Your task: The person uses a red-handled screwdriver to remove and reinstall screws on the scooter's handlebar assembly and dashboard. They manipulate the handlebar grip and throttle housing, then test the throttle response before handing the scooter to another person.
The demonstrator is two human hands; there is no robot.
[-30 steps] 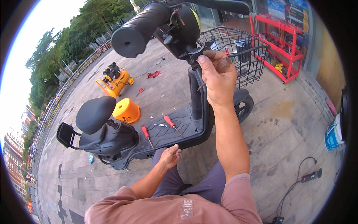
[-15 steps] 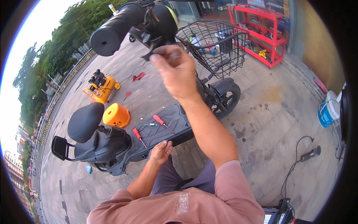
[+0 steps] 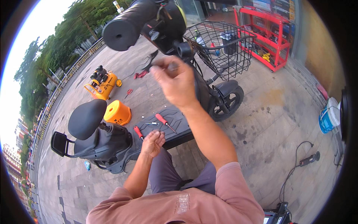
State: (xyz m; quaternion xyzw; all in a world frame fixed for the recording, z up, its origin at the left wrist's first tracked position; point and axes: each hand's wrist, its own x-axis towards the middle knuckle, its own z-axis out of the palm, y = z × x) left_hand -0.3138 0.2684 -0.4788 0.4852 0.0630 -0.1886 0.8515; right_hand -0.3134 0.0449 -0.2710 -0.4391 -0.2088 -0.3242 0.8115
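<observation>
A black electric scooter stands across in front of me, its handlebar grip (image 3: 121, 35) nearest at the top. My right hand (image 3: 177, 82) is raised just below the handlebar, fingers closed on a black curved lever (image 3: 152, 56) that sticks out past the fingertips and is blurred. Lower down, my left hand (image 3: 153, 143) hovers by the footboard's near edge with its fingers curled together; whatever they may hold is hidden. On the footboard (image 3: 175, 116) lie a red-handled screwdriver (image 3: 162, 119), a second red-handled screwdriver (image 3: 138, 131) and a small metal spring (image 3: 152, 123).
Beyond the scooter are an orange stool (image 3: 118, 112), a yellow air compressor (image 3: 104, 84) and red-handled scissors (image 3: 129, 92). A wire basket (image 3: 223, 48) sits at the scooter's front. Far right stand a red tool cart (image 3: 278, 44) and a blue-white bucket (image 3: 328, 117); a corded tool (image 3: 309, 159) lies on the paving.
My right hand has come down away from the handlebar, the lever with it, so a gap shows between them. My left hand has risen slightly and moved left, over the footboard edge.
</observation>
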